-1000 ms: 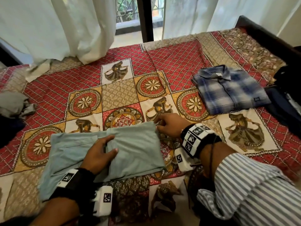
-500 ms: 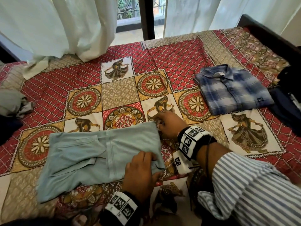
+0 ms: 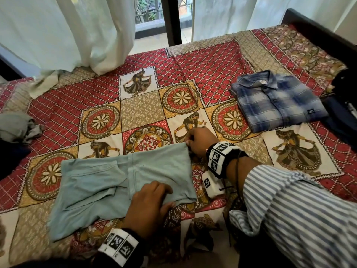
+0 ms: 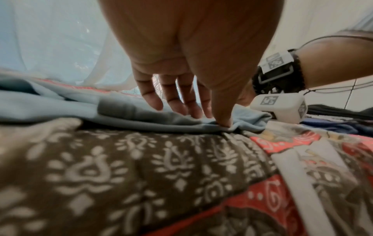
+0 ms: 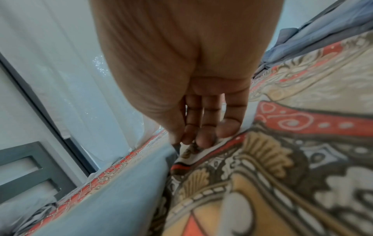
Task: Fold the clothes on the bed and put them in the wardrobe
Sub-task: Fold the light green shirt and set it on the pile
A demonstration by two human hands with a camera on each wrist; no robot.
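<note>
Mid-fold: left hand [image 3: 149,206] and right hand [image 3: 199,141] pinched grey-blue garment [image 3: 92,188] corners; next, fold leftward.

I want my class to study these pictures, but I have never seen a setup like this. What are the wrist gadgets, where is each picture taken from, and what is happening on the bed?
A person wears cameras: one on the head, one on each wrist, with patterned marker bands. The wide picture looks down from the head; the two close ones look along each hand. On the bedspread lies a light blue garment, partly folded. The left hand grips its near edge; the right hand pinches its far corner. A folded plaid shirt lies further right.
</note>
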